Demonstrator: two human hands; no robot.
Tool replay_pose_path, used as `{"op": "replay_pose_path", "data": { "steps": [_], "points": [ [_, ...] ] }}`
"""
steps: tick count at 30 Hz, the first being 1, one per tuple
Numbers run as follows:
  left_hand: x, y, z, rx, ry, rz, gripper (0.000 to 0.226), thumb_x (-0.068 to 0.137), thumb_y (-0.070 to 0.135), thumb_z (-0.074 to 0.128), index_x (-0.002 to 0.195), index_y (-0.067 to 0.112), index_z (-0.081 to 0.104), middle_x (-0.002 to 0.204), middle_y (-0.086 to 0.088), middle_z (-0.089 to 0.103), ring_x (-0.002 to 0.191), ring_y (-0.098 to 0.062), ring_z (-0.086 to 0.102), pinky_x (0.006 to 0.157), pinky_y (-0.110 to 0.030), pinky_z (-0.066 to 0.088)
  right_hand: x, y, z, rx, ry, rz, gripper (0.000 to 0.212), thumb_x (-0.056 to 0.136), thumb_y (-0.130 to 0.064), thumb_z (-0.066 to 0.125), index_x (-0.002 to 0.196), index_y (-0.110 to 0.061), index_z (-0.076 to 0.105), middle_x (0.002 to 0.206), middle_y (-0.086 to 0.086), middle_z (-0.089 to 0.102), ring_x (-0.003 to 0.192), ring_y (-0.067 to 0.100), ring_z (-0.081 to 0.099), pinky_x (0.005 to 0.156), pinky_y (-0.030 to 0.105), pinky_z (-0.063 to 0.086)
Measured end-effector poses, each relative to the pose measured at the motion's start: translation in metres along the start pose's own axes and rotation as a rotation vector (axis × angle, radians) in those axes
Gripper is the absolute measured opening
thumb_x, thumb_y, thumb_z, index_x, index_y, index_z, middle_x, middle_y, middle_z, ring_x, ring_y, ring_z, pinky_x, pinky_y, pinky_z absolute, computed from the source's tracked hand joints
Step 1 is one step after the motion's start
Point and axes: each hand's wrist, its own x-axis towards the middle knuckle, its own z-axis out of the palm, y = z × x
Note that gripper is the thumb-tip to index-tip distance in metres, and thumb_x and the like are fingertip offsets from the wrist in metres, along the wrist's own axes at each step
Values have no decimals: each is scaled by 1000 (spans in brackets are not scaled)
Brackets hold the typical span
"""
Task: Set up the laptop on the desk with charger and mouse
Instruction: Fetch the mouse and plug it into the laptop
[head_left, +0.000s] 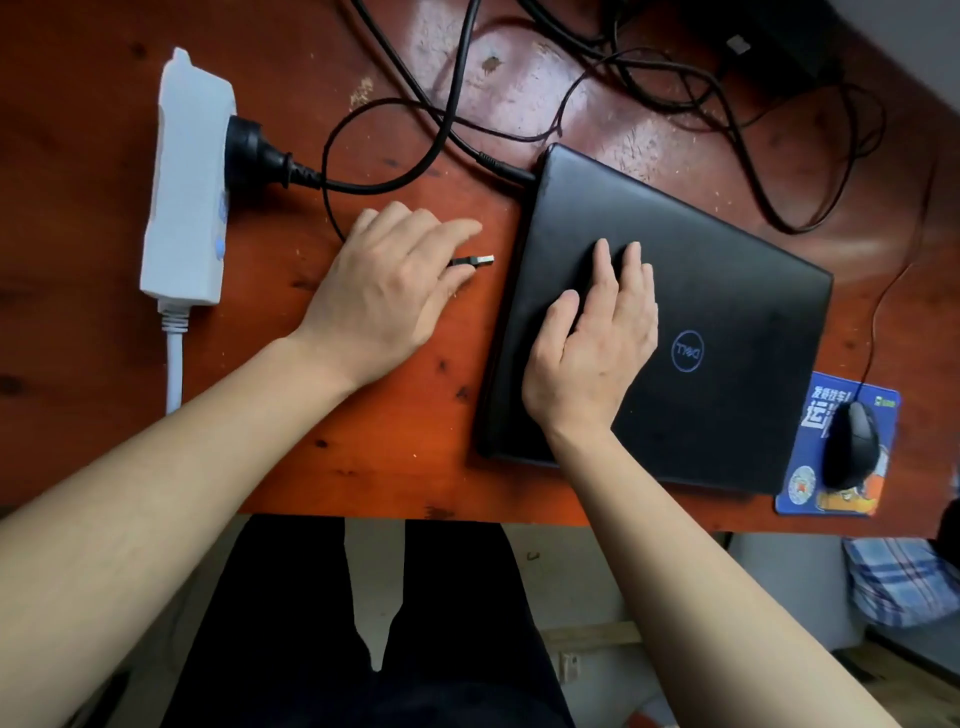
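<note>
Laptop (675, 322) shut, askew on bench (389, 415); right hand (592, 353) flat on lid (727, 280), fingers straight. Left hand (384, 280) fingers pinch USB plug (475, 261) near laptop's left edge. Plug likely light, rigid: hold black shell. Cord (326, 210) limp.

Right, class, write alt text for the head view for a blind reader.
A person's left hand holds a black USB plug beside a closed black laptop, where the right hand rests flat, on a reddish wooden desk. A black mouse sits on a blue mat.
</note>
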Motion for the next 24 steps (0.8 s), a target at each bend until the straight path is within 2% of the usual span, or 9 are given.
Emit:
{"op": "replay_pose_path", "data": {
  "steps": [5,9,13,20,24],
  "points": [
    [2,-1,0,-46,-19,15,23,98,25,59,108,8,71,95,-9,66,88,-31,57,78,-40,37,0,-1,0,1,2,6,53,97,-26,42,149,-13,46,161,12,34,151,29,25,120,53,20],
    [4,1,-2,-58,-7,-45,28,99,27,55,116,7,63,92,-9,66,85,-32,57,77,-44,38,1,-5,-3,-1,-2,15,53,97,-26,42,149,-14,46,161,11,34,151,28,25,121,51,18],
    [2,4,-3,-44,2,12,20,99,23,53,102,7,65,92,-13,64,81,-32,58,73,-44,39,-1,-5,-5,0,-20,34,53,98,-26,40,150,-16,45,162,10,32,151,28,25,121,49,17],
    [-1,5,-3,-120,-36,60,14,90,16,67,98,4,68,96,-18,59,85,-29,57,79,-35,48,0,-5,-5,-3,-2,31,53,98,-27,40,149,-16,45,161,10,34,151,28,25,121,49,17],
    [-3,4,-2,-85,-20,122,18,98,18,60,104,2,67,93,-15,65,83,-33,59,80,-43,50,0,-4,-4,0,6,35,53,97,-26,42,149,-17,46,161,10,35,151,28,26,121,48,17]
  ]
}}
